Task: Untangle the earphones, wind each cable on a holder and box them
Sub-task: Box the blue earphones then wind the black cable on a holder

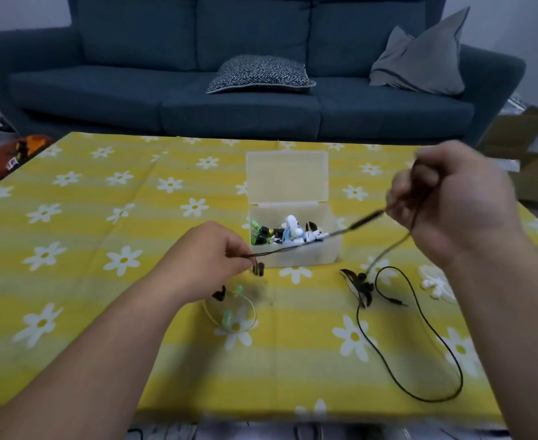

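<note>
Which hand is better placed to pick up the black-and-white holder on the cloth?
Right, probably: the right hand hovers nearly above the black-and-white holder; the left hand pinches the cable farther away.

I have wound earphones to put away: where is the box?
Head view: the clear box sits open at the middle of the table, just beyond and right of the left hand, its lid raised toward the sofa.

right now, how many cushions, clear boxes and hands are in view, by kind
cushions: 2, patterned cushion and grey cushion
clear box: 1
hands: 2, left hand and right hand, both holding the black cable
total: 5
</note>
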Available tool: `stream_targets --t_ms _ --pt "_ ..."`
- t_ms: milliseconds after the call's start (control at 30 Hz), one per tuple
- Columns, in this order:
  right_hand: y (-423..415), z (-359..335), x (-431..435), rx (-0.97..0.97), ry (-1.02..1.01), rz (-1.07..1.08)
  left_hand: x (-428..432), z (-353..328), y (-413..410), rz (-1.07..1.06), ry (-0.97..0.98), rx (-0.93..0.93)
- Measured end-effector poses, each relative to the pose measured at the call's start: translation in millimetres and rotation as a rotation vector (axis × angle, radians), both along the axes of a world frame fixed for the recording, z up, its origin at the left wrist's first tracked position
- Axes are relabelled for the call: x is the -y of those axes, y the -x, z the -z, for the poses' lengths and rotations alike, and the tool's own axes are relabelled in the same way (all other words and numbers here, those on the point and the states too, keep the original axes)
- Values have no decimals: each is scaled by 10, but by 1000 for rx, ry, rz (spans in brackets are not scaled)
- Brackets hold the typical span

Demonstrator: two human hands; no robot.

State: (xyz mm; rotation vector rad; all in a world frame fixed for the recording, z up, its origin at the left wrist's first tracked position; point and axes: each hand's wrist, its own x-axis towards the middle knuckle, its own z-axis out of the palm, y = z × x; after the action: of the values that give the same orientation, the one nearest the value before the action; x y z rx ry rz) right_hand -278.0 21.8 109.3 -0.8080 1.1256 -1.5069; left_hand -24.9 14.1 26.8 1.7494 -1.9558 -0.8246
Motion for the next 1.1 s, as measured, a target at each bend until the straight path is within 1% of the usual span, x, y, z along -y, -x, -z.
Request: stream_targets --t_ms 33,67,100,133,200,233,267,300,333,400,433,467,500,533,600,633,700,833,967,1100 --pt "47 57 33 -265 -86 41 -1 -7 1 -19 23 -29" --pt "94 117 63 -564 -190 32 0 -14 4 -32 44 -48" --pt "132 182 81 -842 -294 -37 2 -19 6 -37 61 -57" --pt "166 248 92 -1082 -389 -138 4 -25 13 -37 72 -61" --pt "180 358 98 -1499 -530 -293 1 -32 29 -26 82 -56" --pt "154 397 106 -1659 -548 -314 -2 -34 38 -16 82 -56" --pt "102 419 106 -1745 -506 -306 -6 -37 49 -5 79 -61" --pt "31 426 90 -1759 -406 -298 -10 -38 59 7 75 -71" --pt "-45 436 71 -1673 -277 -300 -14 -39 72 19 71 -81" --pt "-259 411 11 -1339 -75 -386 -24 -44 102 38 64 -108" --pt "-377 406 -38 -1202 -37 -480 -28 -48 114 48 64 -130" --pt "-475 428 -76 -1135 -36 -558 -32 -56 126 61 68 -153" --pt "-546 479 -95 -1147 -37 -607 -37 -64 135 73 71 -173" --pt "-592 554 -94 -1202 -23 -619 -44 -74 144 82 68 -195" --pt "-630 642 -82 -1288 6 -576 -58 -96 153 88 45 -243" --pt "-624 661 -66 -1291 15 -551 -65 -107 151 88 32 -263" --pt "-608 652 -37 -1239 11 -516 -83 -123 132 87 20 -287" --pt "-545 559 -17 -1094 -13 -459 -111 -139 80 68 6 -259" --pt "-527 524 -22 -921 -113 -450 -101 -137 42 63 -4 -269" --pt "-504 466 -8 -923 -127 -376 -77 -111 13 36 29 -236"
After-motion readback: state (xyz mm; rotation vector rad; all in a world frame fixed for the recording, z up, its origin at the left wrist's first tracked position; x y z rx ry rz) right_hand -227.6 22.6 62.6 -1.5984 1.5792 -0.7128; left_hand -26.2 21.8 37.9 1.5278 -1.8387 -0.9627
